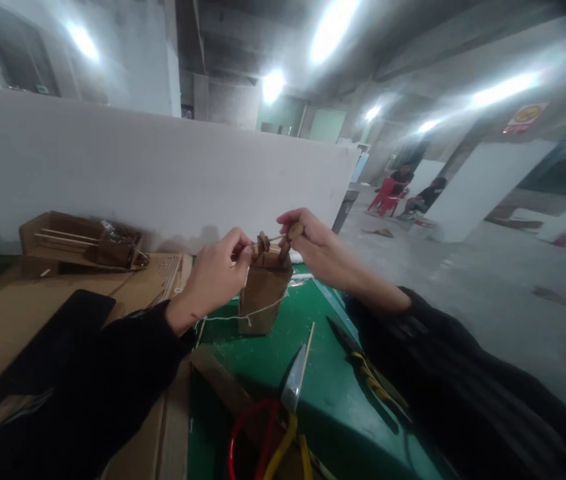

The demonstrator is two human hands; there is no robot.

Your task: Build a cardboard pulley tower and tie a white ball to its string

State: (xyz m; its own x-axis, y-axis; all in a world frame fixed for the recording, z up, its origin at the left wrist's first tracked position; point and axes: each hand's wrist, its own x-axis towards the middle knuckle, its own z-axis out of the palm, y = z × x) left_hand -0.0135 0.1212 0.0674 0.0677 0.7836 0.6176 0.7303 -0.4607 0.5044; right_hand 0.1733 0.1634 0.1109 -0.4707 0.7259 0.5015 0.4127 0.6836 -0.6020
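Observation:
Above a small upright cardboard box (265, 293), both my hands meet at a thin wooden stick (277, 237). My left hand (215, 273) pinches the stick's left side, where small brown cardboard pieces (263, 243) sit. On the right, my right hand (315, 250) is closed around a round cardboard disc (295, 231) by the stick's other end; its fingertips are partly hidden. A white string (267, 309) runs across the front of the box. The box stands on a green tabletop (243, 367).
Red-and-yellow-handled scissors (293, 387) lie in front, beside a loose stick (309, 347). Pliers (373, 380) rest on the right. A black flat device (57, 340) lies on cardboard sheets at left, near an open cardboard box (73, 243). Behind stands a white partition (163, 160); people sit far right.

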